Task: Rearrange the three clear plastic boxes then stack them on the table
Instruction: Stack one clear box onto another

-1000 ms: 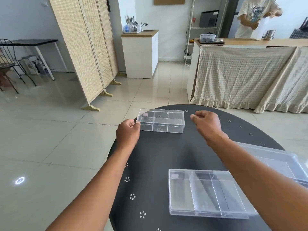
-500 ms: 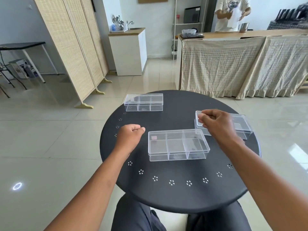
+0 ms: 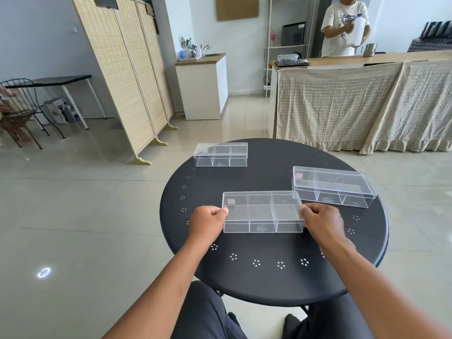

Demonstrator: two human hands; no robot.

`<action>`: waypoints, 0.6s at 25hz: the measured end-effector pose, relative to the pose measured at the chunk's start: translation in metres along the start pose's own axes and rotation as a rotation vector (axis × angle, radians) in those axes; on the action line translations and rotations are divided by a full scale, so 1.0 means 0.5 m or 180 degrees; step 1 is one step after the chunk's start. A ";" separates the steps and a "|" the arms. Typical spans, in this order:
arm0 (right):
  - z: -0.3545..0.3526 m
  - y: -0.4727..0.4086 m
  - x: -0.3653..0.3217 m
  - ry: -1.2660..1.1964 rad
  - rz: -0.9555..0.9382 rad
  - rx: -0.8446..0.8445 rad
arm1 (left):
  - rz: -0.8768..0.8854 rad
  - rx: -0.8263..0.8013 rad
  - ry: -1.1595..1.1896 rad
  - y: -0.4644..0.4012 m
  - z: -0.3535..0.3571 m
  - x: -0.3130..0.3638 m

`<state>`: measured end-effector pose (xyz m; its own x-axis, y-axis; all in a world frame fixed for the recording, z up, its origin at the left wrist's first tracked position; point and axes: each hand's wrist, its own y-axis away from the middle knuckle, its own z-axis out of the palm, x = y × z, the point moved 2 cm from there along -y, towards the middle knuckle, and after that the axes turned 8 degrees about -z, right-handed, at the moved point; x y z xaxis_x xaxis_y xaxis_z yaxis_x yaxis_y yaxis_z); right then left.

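Note:
Three clear plastic boxes with inner dividers lie apart on a round black table (image 3: 274,280). The near box (image 3: 263,211) sits at the table's middle, and I grip it at both short ends: my left hand (image 3: 208,223) pinches its left end, my right hand (image 3: 320,221) its right end. A second box (image 3: 332,185) rests at the right, its near left corner close to the box I hold. The third box (image 3: 221,154) lies at the far left edge of the table.
A woven folding screen (image 3: 127,77) stands on the tiled floor at left, a cloth-draped counter (image 3: 354,101) beyond the table. A person (image 3: 344,28) stands behind that counter. A white cabinet (image 3: 203,86) and a black chair (image 3: 24,106) stand farther off.
My right hand left the right box and closed on the near box's right end. My left hand moved to its left end. The view shifted; the boxes look unmoved over the last half second.

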<state>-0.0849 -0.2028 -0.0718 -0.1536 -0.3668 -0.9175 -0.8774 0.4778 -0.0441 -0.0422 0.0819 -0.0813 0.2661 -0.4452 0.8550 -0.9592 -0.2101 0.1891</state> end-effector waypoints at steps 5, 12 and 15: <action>0.080 -0.020 -0.056 -0.0333 -0.0111 -0.0033 | 0.0113 0.0450 0.0246 -0.043 -0.072 0.017; 0.219 -0.106 -0.145 -0.0955 -0.0022 -0.0136 | 0.0374 0.0885 0.0342 -0.173 -0.174 0.078; 0.260 -0.146 -0.158 -0.0975 -0.0011 -0.0059 | 0.0302 0.0855 0.0398 -0.242 -0.176 0.086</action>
<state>0.0506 -0.1050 -0.0478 -0.0088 -0.1093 -0.9940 -0.8863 0.4612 -0.0428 0.0767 0.1649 -0.0249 0.1466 -0.3668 0.9187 -0.9153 -0.4026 -0.0147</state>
